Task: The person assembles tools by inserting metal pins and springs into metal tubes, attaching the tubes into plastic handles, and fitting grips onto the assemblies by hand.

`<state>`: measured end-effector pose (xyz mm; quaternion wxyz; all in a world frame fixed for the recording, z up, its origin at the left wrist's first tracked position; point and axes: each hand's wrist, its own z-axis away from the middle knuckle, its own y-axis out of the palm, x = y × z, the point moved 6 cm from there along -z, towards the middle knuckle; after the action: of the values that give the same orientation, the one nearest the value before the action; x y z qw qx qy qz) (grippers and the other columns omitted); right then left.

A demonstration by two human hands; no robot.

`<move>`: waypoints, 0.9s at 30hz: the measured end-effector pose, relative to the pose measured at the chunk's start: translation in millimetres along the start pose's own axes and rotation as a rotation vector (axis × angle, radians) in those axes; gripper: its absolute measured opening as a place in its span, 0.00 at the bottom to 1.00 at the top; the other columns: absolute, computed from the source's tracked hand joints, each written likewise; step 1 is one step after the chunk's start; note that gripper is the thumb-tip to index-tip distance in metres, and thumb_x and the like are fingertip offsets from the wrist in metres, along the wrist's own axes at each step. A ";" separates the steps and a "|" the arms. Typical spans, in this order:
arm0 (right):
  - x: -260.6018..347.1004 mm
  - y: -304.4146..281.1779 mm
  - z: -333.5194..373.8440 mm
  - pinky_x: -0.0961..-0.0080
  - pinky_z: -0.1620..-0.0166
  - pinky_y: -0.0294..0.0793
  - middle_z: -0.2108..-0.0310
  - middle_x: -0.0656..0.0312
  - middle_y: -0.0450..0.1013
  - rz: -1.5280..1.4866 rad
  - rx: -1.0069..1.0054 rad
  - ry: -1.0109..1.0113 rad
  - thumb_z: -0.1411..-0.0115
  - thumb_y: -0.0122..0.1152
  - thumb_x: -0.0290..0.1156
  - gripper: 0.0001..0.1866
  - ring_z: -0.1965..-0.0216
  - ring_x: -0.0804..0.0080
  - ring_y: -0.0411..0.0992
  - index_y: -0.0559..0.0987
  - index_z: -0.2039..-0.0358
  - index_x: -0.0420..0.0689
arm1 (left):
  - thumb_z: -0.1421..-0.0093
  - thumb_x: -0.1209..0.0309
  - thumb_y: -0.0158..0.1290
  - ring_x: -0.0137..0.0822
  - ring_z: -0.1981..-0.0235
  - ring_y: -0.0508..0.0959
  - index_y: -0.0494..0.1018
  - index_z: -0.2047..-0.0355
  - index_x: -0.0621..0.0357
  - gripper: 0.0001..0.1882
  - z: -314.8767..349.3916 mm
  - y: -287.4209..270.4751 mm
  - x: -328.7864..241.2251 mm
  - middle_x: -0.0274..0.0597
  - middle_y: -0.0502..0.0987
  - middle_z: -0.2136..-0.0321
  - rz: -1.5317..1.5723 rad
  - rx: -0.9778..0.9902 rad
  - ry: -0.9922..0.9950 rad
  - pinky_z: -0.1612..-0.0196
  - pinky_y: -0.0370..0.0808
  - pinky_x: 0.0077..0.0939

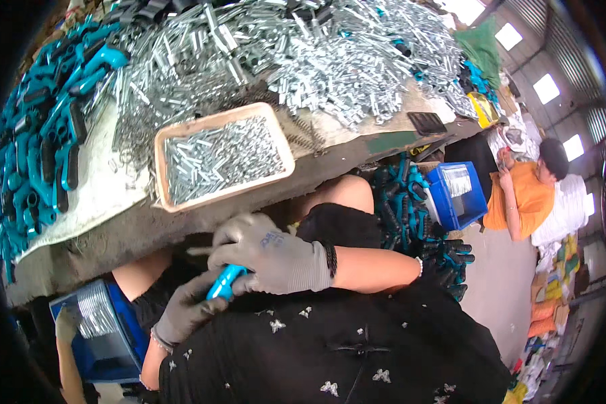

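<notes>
Sitting just off the near edge of the table (347, 153), the blue piece (225, 284) lies clamped in the gloved left hand (190, 308), its middle uncovered. The gloved right hand (269, 254) curls over the piece's upper end, touching it; whether it grips cannot be told. By that same edge stands a tray (229, 190) of metal pins. Beyond it spreads a heap of metal parts (357, 71), and blue handles (42, 172) lie piled along the left edge.

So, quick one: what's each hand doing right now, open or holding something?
Left hand: closed, holding the blue piece.
Right hand: closed on the upper end of the same blue piece.
</notes>
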<state>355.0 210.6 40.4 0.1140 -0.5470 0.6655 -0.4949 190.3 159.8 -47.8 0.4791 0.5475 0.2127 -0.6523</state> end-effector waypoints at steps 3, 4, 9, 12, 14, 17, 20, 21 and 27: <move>-24.4 36.4 26.1 0.59 0.53 0.71 0.59 0.51 0.72 -0.487 0.404 0.326 0.47 0.69 0.36 0.19 0.57 0.49 0.73 0.78 0.56 0.46 | 0.41 0.66 0.64 0.22 0.61 0.73 0.74 0.47 0.65 0.25 -2.5 8.1 -11.3 0.32 0.78 0.62 -0.207 -0.025 -0.127 0.56 0.72 0.21; -24.6 36.1 27.9 0.59 0.53 0.71 0.59 0.51 0.72 -0.479 0.393 0.316 0.47 0.69 0.36 0.19 0.57 0.49 0.73 0.78 0.56 0.46 | 0.41 0.66 0.64 0.22 0.61 0.73 0.74 0.47 0.65 0.25 -5.0 8.5 -14.2 0.32 0.78 0.62 -0.221 -0.027 -0.117 0.56 0.72 0.21; -24.1 30.1 43.5 0.59 0.55 0.72 0.61 0.54 0.72 -0.405 0.454 0.234 0.47 0.68 0.37 0.20 0.57 0.53 0.73 0.77 0.55 0.46 | 0.43 0.67 0.66 0.23 0.69 0.74 0.73 0.48 0.65 0.26 -10.2 13.6 -13.7 0.34 0.78 0.68 -0.424 0.011 -0.198 0.65 0.73 0.21; -19.5 24.9 38.9 0.60 0.56 0.73 0.61 0.56 0.72 -0.267 0.357 0.041 0.47 0.67 0.35 0.18 0.57 0.55 0.73 0.77 0.56 0.47 | 0.43 0.67 0.65 0.24 0.72 0.74 0.71 0.47 0.63 0.26 -25.4 17.5 -12.1 0.34 0.77 0.69 -0.344 0.167 -0.302 0.69 0.72 0.20; -12.2 20.1 36.2 0.61 0.57 0.74 0.61 0.57 0.72 -0.172 0.275 -0.082 0.48 0.66 0.33 0.17 0.57 0.56 0.74 0.77 0.56 0.48 | 0.42 0.67 0.65 0.24 0.74 0.74 0.70 0.45 0.61 0.26 -28.4 19.9 -4.7 0.34 0.77 0.70 -0.257 0.279 -0.390 0.71 0.72 0.20; -8.6 14.1 34.3 0.64 0.57 0.74 0.60 0.60 0.73 0.017 0.235 -0.183 0.49 0.65 0.32 0.17 0.56 0.59 0.72 0.78 0.56 0.49 | 0.42 0.68 0.65 0.23 0.75 0.73 0.70 0.46 0.57 0.25 -31.2 21.8 -6.9 0.33 0.76 0.69 -0.270 0.346 -0.315 0.73 0.70 0.19; -18.9 -1.5 25.2 0.62 0.54 0.74 0.58 0.59 0.73 -0.151 0.221 -0.108 0.48 0.65 0.32 0.18 0.56 0.57 0.72 0.77 0.55 0.48 | 0.36 0.57 0.59 0.22 0.77 0.72 0.68 0.44 0.57 0.25 -25.7 46.1 -28.5 0.33 0.75 0.70 -0.027 0.249 -0.282 0.75 0.69 0.16; -21.2 -17.3 17.5 0.60 0.52 0.74 0.56 0.57 0.74 -0.179 0.172 -0.087 0.50 0.69 0.35 0.23 0.55 0.55 0.73 0.77 0.53 0.47 | 0.35 0.49 0.54 0.22 0.77 0.72 0.69 0.46 0.56 0.27 -26.8 51.3 -38.0 0.33 0.75 0.70 -0.010 0.222 -0.224 0.75 0.68 0.16; -32.2 -52.5 -2.0 0.61 0.44 0.71 0.49 0.53 0.73 -0.258 0.047 0.072 0.53 0.78 0.40 0.37 0.47 0.54 0.71 0.73 0.44 0.43 | 0.38 0.29 0.42 0.29 0.81 0.71 0.70 0.59 0.62 0.41 -27.0 46.6 -55.3 0.41 0.74 0.76 0.138 0.255 0.151 0.79 0.66 0.19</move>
<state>397.9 243.3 70.0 0.0383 -0.6072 0.5813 -0.5403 240.9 182.2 6.1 0.4319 0.6649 0.1254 -0.5964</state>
